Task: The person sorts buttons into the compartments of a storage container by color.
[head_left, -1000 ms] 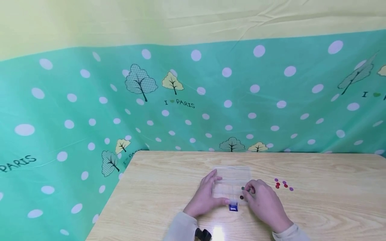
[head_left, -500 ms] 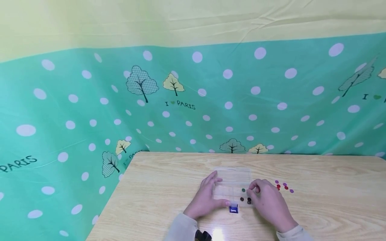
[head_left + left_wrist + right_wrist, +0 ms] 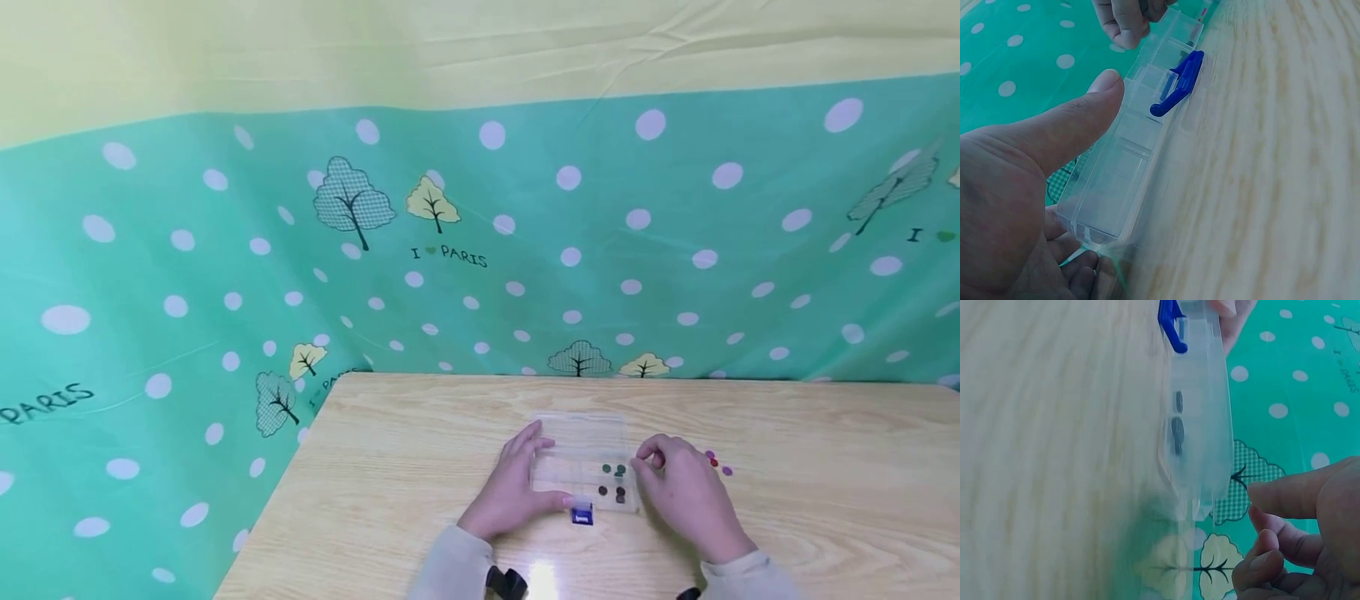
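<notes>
A clear plastic compartment box [image 3: 555, 475] with a blue latch [image 3: 582, 514] lies on the table. My left hand [image 3: 517, 483] holds its left side, with the thumb along the front rim and the fingers round the left end. Inside the right-hand part of the box are several small round discs, green [image 3: 607, 468] and dark [image 3: 603, 491]. Just off the box's right edge hovers my right hand [image 3: 686, 492]. Its fingers are loosely curled, and the right wrist view shows nothing between thumb and fingers [image 3: 1266, 562].
To the right of the box, partly hidden behind my right hand, a few purple [image 3: 727, 471] and red [image 3: 714, 462] discs lie on the wooden table [image 3: 420, 417]. A green dotted cloth [image 3: 480, 275] hangs behind the table's back edge.
My right hand has moved right, from over the box to beside it. More green and dark discs now show in the box. The left hand has stayed in place.
</notes>
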